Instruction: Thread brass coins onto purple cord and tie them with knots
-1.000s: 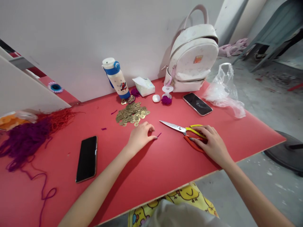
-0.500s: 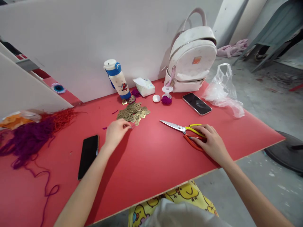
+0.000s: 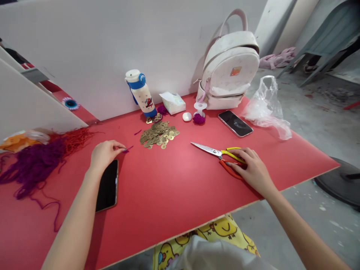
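Observation:
My left hand (image 3: 105, 155) is over the upper end of a black phone (image 3: 108, 187), its thumb and finger pinched together. A short piece of purple yarn (image 3: 129, 149) pokes out from the fingertips, close to the tabletop. My right hand (image 3: 251, 168) grips the red and yellow handles of a pair of scissors (image 3: 213, 151). The scissors lie on the red table with their blades closed, pointing left. Between my hands, farther back, is a pile of brass-coloured coins with holes (image 3: 157, 134). Another purple yarn scrap (image 3: 137, 132) lies left of the coins.
Purple yarn (image 3: 36, 165) and red strands (image 3: 77, 140) heap at the left. Along the back stand a bottle (image 3: 142, 93), a tissue pack (image 3: 173, 103), a white spool (image 3: 200, 108) and a white backpack (image 3: 229, 71). A second phone (image 3: 235, 123) and a plastic bag (image 3: 267, 108) lie right.
My left hand has moved left, away from the coins to the purple scrap near the black phone, which its wrist now partly covers. My right hand stays on the scissors.

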The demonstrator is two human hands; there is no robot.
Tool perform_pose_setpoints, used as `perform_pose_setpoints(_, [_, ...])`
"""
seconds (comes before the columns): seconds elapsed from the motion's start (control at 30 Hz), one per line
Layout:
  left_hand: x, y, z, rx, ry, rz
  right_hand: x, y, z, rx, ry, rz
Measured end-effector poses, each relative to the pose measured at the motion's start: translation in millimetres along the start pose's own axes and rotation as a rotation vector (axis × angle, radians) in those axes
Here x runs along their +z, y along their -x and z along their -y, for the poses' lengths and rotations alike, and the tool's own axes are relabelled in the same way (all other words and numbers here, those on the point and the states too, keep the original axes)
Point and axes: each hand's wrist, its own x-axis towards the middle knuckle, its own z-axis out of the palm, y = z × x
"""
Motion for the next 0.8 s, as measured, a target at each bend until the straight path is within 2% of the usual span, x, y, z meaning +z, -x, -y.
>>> perform_pose_setpoints(0.17, [-3.8, -0.3, 4.0, 0.076, 0.018, 0.047, -0.4, -0.2, 0.4, -0.001, -0.007, -0.005])
perform_pose_setpoints(0.4, [2.4, -2.7, -2.0, 0.116, -0.129, -0.011, -0.3, 0.2, -0.3, 0.011, 0.005, 0.007])
perform_pose_setpoints(0.57, [3.7, -24.9, -9.2, 0.043, -0.031, -0.109, 0.0, 0.6, -0.3, 0.013, 0.007, 0.001])
perform_pose_setpoints(0.67, [2.8, -43.7, -18.8, 0.052, -0.008, -0.175, 0.1, 0.3, -0.2, 0.009, 0.003, -0.002])
perform_pose_setpoints(0.8, [4.7, -61.2, -32.5, 0.091, -0.108, -0.157, -0.3, -0.4, 0.5, -0.001, -0.001, -0.002])
